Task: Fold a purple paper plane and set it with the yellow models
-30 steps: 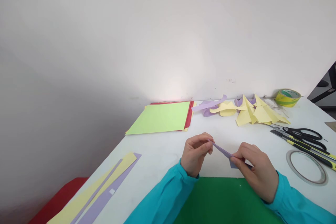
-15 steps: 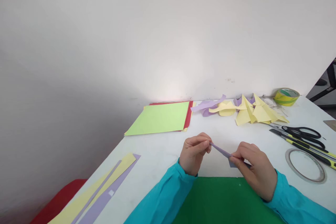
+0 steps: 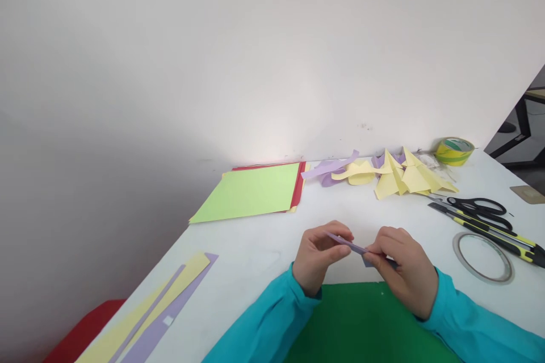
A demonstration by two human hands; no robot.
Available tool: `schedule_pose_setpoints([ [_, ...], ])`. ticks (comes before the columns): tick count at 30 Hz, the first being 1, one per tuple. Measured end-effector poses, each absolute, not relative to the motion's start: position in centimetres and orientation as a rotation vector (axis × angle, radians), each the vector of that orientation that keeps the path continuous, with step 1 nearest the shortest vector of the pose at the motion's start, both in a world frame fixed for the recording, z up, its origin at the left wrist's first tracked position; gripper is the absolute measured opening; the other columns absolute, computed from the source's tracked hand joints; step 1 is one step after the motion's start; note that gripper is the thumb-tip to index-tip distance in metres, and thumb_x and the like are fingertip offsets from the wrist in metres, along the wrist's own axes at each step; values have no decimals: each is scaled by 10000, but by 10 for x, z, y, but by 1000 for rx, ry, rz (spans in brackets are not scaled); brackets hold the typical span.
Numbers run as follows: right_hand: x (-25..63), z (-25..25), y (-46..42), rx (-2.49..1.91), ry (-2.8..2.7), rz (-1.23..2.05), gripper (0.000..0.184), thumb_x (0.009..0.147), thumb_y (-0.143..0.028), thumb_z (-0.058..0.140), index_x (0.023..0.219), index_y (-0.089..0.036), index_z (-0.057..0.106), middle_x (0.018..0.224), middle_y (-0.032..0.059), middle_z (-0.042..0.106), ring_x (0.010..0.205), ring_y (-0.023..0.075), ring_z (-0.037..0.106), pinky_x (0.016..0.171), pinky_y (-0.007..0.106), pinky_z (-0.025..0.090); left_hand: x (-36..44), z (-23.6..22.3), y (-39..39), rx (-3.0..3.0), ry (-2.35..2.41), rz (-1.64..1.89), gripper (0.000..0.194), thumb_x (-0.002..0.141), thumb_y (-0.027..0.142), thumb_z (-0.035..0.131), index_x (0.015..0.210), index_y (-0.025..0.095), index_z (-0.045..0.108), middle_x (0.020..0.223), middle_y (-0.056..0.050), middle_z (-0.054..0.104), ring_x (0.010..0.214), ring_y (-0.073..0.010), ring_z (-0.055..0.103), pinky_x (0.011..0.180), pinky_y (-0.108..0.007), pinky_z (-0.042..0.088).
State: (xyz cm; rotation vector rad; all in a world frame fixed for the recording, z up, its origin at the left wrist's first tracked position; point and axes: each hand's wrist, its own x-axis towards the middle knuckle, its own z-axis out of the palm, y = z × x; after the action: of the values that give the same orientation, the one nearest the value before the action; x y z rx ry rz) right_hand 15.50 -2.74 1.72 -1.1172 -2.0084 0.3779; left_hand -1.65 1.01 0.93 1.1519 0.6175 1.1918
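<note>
A narrow folded piece of purple paper (image 3: pixel 356 248) is held above the table, slanting down from left to right. My right hand (image 3: pixel 402 266) pinches its right part between thumb and bent fingers, and a small flap sticks out below the thumb. My left hand (image 3: pixel 317 255) is curled around the left end, its thumb below and its fingers above the paper. Part of the paper is hidden inside both hands. Under the hands lies a green mat (image 3: pixel 361 317), partly covered by my forearms.
Coloured sheets (image 3: pixel 251 190) are stacked against the wall. Folded yellow paper shapes (image 3: pixel 389 178) and curled purple strips (image 3: pixel 327 169) lie behind my hands. To the right are black scissors (image 3: pixel 481 207), a utility knife (image 3: pixel 485 232), a tape ring (image 3: pixel 483 258) and yellow tape (image 3: pixel 455 152). Paper strips (image 3: pixel 166 300) lie left.
My left hand has slid along the purple paper toward my right hand, its thumb and fingers now further apart. The view has shifted slightly right.
</note>
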Motion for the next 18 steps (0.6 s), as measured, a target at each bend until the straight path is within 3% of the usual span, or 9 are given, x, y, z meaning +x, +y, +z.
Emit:
schedule_pose_setpoints([
  [6, 154, 16, -29, -1082, -2032, 343, 175, 855, -233, 454, 730, -178, 563, 652, 18, 510, 640, 145, 436, 573, 283, 269, -16, 9, 5, 1331, 680, 1150, 36, 664, 210, 700, 671, 178, 714, 647, -37, 596, 598, -139, 538, 565, -284, 418],
  [11, 153, 16, -28, -1120, -2041, 393, 169, 856, -262, 456, 749, -190, 565, 691, 14, 532, 648, 140, 445, 587, 279, 291, -20, 7, 8, 1332, 676, 1183, 37, 670, 210, 695, 661, 177, 707, 630, -33, 583, 592, -137, 532, 543, -277, 420],
  [18, 154, 15, -27, -1070, -2050, 217, 220, 865, -255, 441, 716, -177, 583, 646, 13, 528, 626, 128, 449, 579, 280, 283, -17, 8, 6, 1382, 667, 1186, 79, 633, 208, 723, 708, 186, 713, 663, -44, 594, 620, -151, 544, 555, -288, 437],
])
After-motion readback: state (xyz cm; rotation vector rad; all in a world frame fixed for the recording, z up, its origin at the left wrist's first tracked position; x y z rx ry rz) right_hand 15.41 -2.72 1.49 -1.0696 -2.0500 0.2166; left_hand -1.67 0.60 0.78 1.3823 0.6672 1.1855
